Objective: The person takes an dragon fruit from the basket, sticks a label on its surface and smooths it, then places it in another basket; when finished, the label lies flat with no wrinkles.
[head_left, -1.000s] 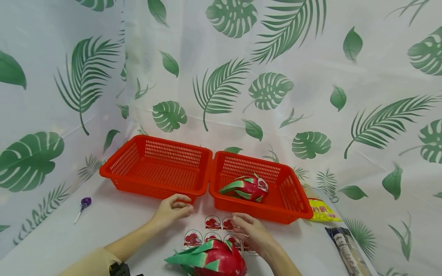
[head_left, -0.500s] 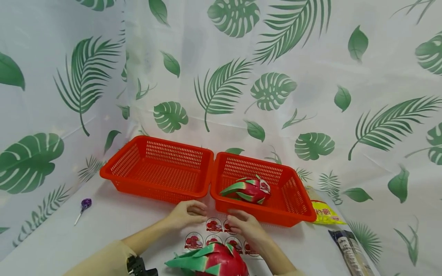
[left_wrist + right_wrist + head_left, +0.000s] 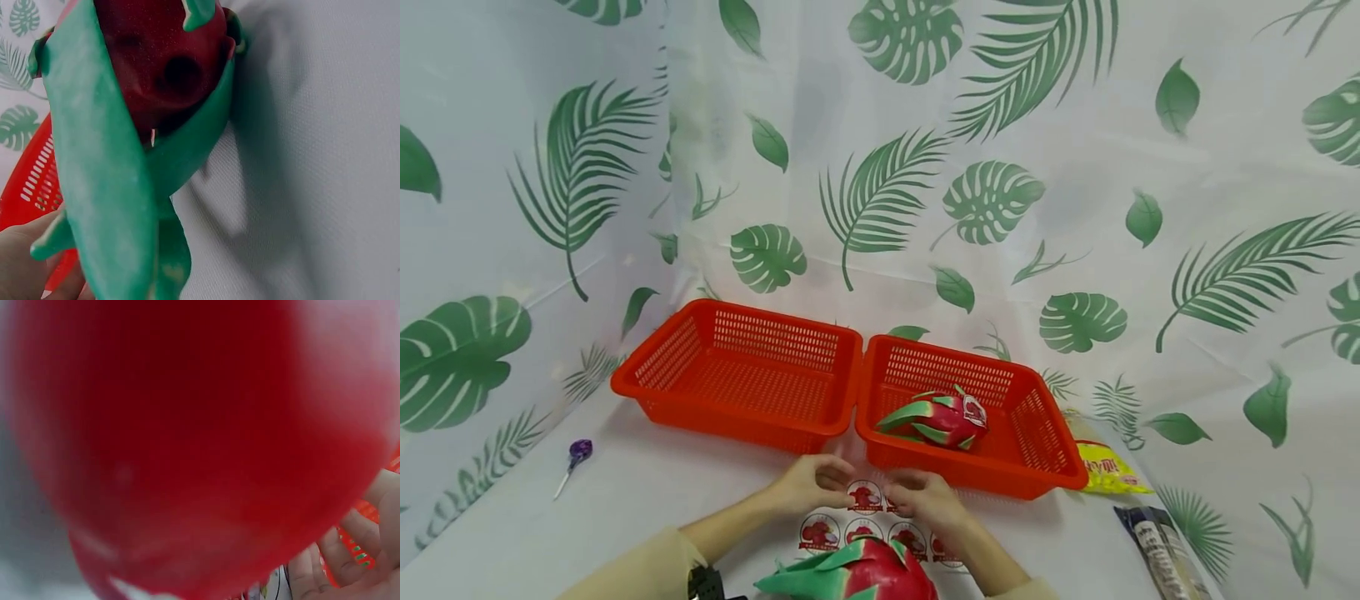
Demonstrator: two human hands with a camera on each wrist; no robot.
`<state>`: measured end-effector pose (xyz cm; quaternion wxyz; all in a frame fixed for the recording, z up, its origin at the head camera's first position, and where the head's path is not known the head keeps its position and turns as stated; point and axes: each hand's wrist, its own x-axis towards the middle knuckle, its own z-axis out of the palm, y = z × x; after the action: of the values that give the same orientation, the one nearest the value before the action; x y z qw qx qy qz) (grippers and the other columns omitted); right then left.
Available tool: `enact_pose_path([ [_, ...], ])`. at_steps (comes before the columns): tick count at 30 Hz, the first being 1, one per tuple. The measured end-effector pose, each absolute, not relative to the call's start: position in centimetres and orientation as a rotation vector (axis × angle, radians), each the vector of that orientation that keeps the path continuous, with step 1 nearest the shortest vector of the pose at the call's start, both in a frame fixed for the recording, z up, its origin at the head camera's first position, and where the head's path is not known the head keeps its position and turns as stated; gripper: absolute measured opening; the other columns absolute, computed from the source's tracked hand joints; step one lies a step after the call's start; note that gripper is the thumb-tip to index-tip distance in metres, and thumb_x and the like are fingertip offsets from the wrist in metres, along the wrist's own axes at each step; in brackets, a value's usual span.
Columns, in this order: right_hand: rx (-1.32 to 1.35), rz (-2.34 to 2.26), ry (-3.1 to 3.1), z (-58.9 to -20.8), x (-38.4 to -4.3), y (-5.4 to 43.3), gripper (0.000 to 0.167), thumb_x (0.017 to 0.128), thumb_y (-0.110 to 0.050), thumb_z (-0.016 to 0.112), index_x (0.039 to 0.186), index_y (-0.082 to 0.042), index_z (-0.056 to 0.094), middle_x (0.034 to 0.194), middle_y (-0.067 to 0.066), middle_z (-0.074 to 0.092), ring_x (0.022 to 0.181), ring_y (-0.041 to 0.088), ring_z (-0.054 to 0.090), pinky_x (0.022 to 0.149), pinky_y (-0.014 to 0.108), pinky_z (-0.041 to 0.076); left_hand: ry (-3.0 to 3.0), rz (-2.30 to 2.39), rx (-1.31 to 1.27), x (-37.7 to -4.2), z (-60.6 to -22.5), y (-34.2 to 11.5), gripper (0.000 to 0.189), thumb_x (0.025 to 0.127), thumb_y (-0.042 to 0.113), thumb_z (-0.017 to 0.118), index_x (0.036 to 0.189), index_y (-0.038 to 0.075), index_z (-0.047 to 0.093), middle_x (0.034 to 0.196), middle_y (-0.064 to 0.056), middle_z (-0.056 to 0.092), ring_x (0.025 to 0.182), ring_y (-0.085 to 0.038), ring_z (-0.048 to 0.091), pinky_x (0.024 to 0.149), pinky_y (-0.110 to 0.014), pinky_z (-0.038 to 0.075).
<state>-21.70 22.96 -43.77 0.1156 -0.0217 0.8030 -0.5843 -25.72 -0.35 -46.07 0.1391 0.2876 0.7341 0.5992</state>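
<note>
In the head view, my left hand (image 3: 811,485) is over the upper left of a sheet of round dragon fruit stickers (image 3: 863,528), fingers loosely bent. Opposite it, my right hand (image 3: 931,503) covers the sheet's upper right, its fingers also loosely bent. Neither visibly grips anything; whether the fingertips touch the sheet is unclear. Between my forearms lies a red dragon fruit (image 3: 880,571) with green scales, cut off by the bottom edge. Its green scales (image 3: 106,156) fill much of the left wrist view, and its blurred red skin (image 3: 187,437) hides most of the right wrist view.
Two red plastic baskets stand side by side behind my hands: the left basket (image 3: 722,421) and the right basket (image 3: 955,473), which holds another dragon fruit (image 3: 951,423) with a sticker on it. A purple lollipop (image 3: 580,451) lies left. A yellow packet (image 3: 1108,468) and a dark-ended packet (image 3: 1161,550) lie right.
My left hand has moved right and nearer to me, onto the edge of the sticker sheet. My right hand has shifted slightly nearer to me, so the hands are closer together. The dragon fruits stay put.
</note>
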Motion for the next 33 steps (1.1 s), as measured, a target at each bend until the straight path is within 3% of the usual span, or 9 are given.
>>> enact_pose_path([
  [14, -0.065, -1.576, 2.471, -44.2, -21.5, 23.0, 0.033, 0.083, -0.011, 0.068, 0.109, 0.009, 0.064, 0.091, 0.010, 0.067, 0.075, 0.017, 0.063, 0.065, 0.034, 0.055, 2.168, 1.674, 0.761, -25.8, -45.7, -0.2, 0.044, 0.074, 0.002, 0.078, 0.112, -0.008, 0.059, 0.103, -0.019, 0.063, 0.085, -0.023, 0.066, 0.071, -0.028, 0.054],
  [19, -0.111, -1.466, 2.541, -44.0, -21.8, 23.1, 0.028, 0.081, -0.010, 0.069, 0.102, 0.007, 0.068, 0.079, 0.006, 0.066, 0.066, 0.014, 0.060, 0.059, 0.032, 0.055, 2.253, 1.577, 0.780, -25.9, -45.4, 0.3, 0.039, 0.073, 0.005, 0.079, 0.106, -0.007, 0.062, 0.093, -0.013, 0.065, 0.081, -0.019, 0.064, 0.070, -0.025, 0.052],
  [27, -0.136, -1.340, 2.608, -44.1, -22.2, 22.8, 0.020, 0.079, -0.013, 0.072, 0.092, 0.002, 0.072, 0.067, 0.000, 0.061, 0.057, 0.011, 0.054, 0.051, 0.027, 0.050, 2.294, 1.510, 0.709, -26.0, -45.1, 0.8, 0.037, 0.073, 0.005, 0.079, 0.104, -0.007, 0.064, 0.086, -0.010, 0.067, 0.070, -0.015, 0.063, 0.057, -0.027, 0.052],
  [33, -0.199, -1.222, 2.746, -44.5, -22.4, 22.7, 0.014, 0.077, -0.016, 0.073, 0.082, -0.004, 0.075, 0.064, -0.002, 0.062, 0.054, 0.008, 0.050, 0.049, 0.025, 0.045, 2.239, 1.492, 0.734, -26.1, -45.1, 1.0, 0.038, 0.072, -0.002, 0.078, 0.106, -0.009, 0.063, 0.088, -0.010, 0.067, 0.076, -0.016, 0.063, 0.065, -0.026, 0.052],
])
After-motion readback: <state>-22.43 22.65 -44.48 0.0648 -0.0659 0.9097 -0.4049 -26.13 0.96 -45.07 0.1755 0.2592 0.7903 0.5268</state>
